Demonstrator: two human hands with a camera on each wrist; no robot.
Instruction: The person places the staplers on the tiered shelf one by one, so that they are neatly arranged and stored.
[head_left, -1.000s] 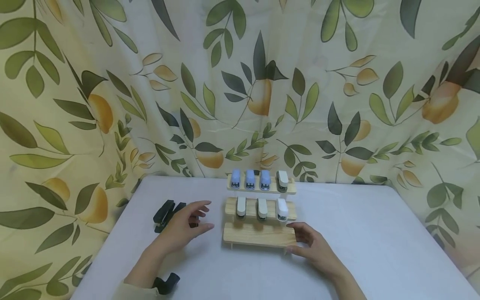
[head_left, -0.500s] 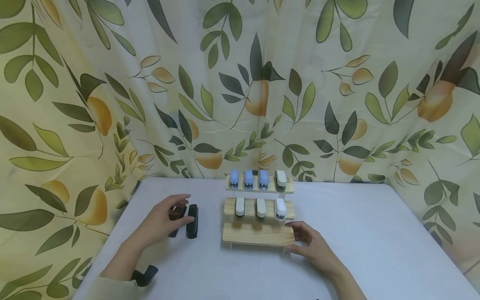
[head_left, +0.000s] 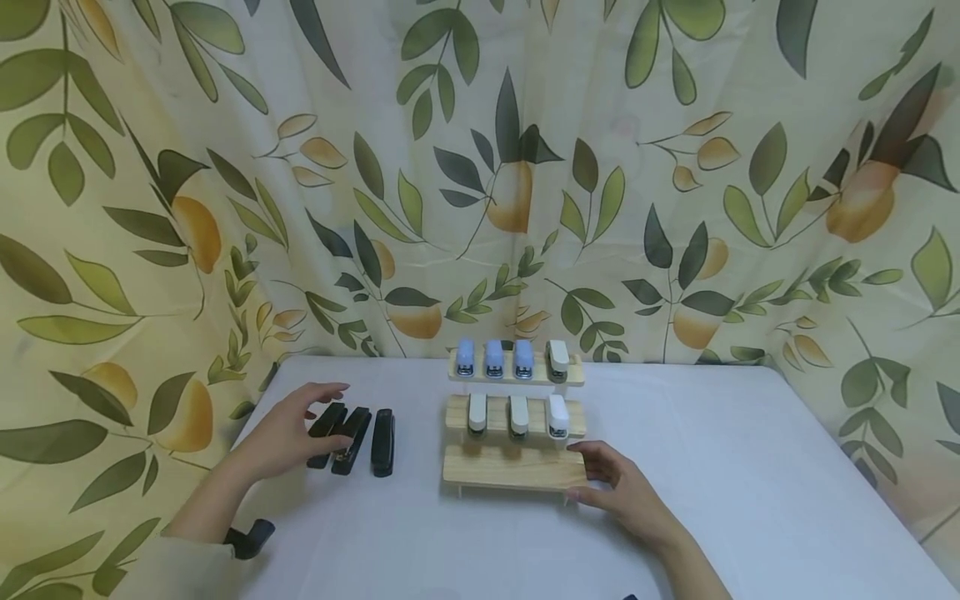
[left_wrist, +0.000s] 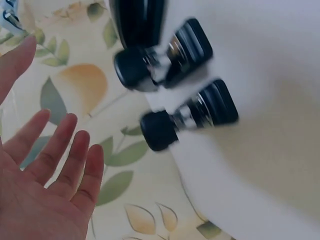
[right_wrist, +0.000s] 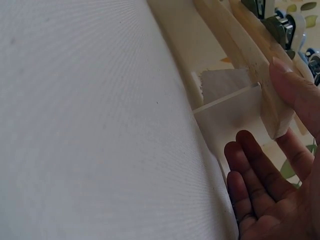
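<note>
My left hand hovers at the left, fingers spread, over three black staplers lying side by side. Its thumb overlaps the middle stapler in the head view; the left stapler is partly behind the hand, and the right one lies apart. The left wrist view has the palm and loose fingers holding nothing, beside a black stapler. My right hand pinches the right end of the bottom wooden shelf of a three-tier rack. In the right wrist view, its thumb presses the board's edge.
On the rack's top tier stand three blue mini staplers and a white one. Three pale mini staplers sit on the middle tier. A white-covered table lies beneath, with a leaf-patterned curtain behind it.
My left hand has moved left, from beside the rack to over the left black staplers, uncovering the right one. The right hand keeps its grip on the shelf end.
</note>
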